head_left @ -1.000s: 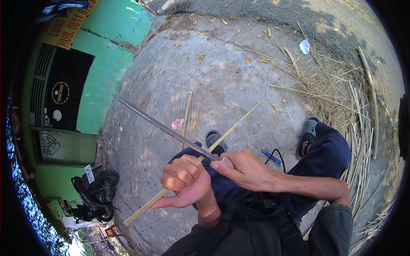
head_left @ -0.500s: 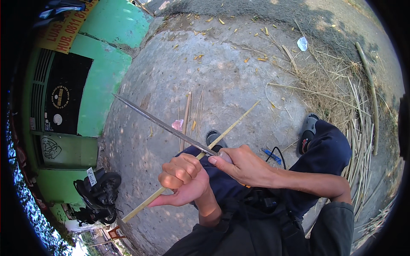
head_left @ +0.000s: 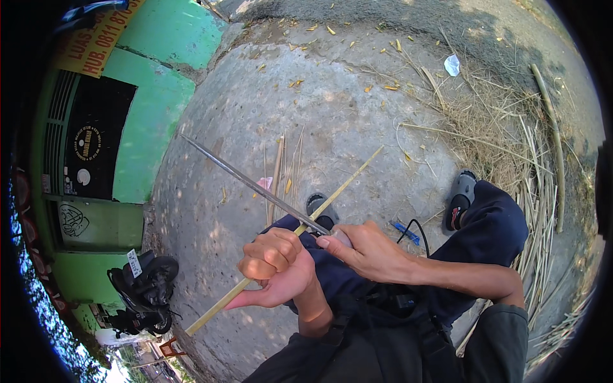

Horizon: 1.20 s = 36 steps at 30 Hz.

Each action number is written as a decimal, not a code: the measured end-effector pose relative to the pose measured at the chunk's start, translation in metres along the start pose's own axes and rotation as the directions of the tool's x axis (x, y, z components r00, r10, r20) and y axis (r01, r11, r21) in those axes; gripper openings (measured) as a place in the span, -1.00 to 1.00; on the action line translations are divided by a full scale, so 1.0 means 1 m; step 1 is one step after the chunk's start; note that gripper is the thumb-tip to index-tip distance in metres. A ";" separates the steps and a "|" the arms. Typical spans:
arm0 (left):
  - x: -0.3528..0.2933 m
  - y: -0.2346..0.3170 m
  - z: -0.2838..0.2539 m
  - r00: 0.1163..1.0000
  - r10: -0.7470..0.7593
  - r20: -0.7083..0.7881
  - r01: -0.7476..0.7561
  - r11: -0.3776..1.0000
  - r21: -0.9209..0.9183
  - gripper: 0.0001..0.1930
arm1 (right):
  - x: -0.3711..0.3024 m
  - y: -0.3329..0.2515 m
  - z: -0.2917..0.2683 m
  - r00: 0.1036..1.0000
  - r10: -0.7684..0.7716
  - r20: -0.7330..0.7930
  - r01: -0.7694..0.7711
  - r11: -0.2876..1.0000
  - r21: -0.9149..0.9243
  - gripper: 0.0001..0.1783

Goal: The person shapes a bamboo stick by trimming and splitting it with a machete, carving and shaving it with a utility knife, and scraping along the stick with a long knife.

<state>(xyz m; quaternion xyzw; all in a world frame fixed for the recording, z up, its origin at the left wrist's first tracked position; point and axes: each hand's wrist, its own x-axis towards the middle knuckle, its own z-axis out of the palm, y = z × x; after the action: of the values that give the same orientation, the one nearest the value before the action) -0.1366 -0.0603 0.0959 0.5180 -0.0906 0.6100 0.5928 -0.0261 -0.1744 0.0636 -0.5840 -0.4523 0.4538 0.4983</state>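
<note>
In my left hand (head_left: 278, 267) the fingers wrap around a long, thin bamboo strip (head_left: 348, 185), which slants from the lower left to the upper right. My right hand (head_left: 377, 252) grips the pale handle of a long-bladed knife (head_left: 249, 180), thumb along the handle. The narrow grey blade points up and left. It crosses the strip just beyond my left fist, close to the handle, and appears to touch it there. My palm hides part of the strip.
Several thin strips (head_left: 278, 169) lie on the concrete ahead. A blue tool (head_left: 405, 233) rests between my sandaled feet. On the right are a heap of shavings (head_left: 491, 127), a bundle of long strips (head_left: 533, 191) and a pole (head_left: 550, 127). A motorcycle (head_left: 143, 290) stands left, by a green wall.
The knife has slid slightly right and down across the bamboo strip, its tip moving with it. My left hand has stayed nearly still around the strip.
</note>
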 end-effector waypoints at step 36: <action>-0.001 -0.001 0.002 1.000 0.026 -0.003 -0.025 0.999 0.045 -0.21 | 0.006 0.002 0.006 0.994 -0.099 -0.043 0.100 0.995 0.007 -0.35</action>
<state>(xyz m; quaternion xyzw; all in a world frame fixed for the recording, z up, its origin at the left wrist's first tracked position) -0.1351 -0.0625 0.0954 0.5289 -0.0822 0.6204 0.5732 -0.0309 -0.1678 0.0603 -0.5681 -0.4682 0.4179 0.5324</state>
